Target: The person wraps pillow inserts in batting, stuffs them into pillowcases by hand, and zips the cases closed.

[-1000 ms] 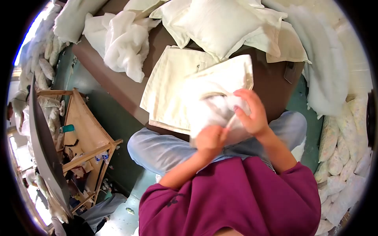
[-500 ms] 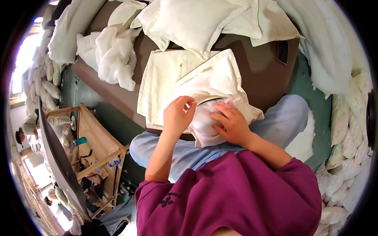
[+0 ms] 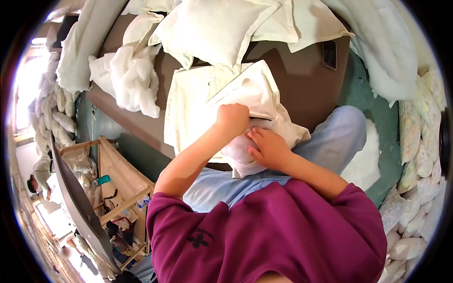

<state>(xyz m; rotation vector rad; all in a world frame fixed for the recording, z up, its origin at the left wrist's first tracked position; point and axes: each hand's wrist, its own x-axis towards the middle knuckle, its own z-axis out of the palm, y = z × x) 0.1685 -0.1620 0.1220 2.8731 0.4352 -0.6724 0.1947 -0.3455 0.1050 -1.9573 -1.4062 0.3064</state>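
A cream fabric cover (image 3: 259, 89) lies over my lap and the table edge, with pale filling (image 3: 234, 150) showing at its opening. My left hand (image 3: 233, 118) is closed at the upper left of the opening; what its fingers hold is hidden. On the right side of the filling rests my right hand (image 3: 268, 147), its fingers apart and bent against it. Beneath the cover is a flat stack of cream covers (image 3: 181, 99). Finished-looking cream pillows (image 3: 214, 30) lie beyond, at the top.
Loose white wadding (image 3: 134, 80) sits on the brown surface (image 3: 306, 87) at the left. A phone (image 3: 330, 55) lies at its right end. Wadding rolls (image 3: 387, 52) and stuffed bags (image 3: 415, 141) stand right. Wooden frame (image 3: 120, 162) and other people (image 3: 41, 174) are left.
My left hand has risen from the cover's lower edge to the opening's upper left and closed. My right hand has moved down onto the filling. The view has shifted.
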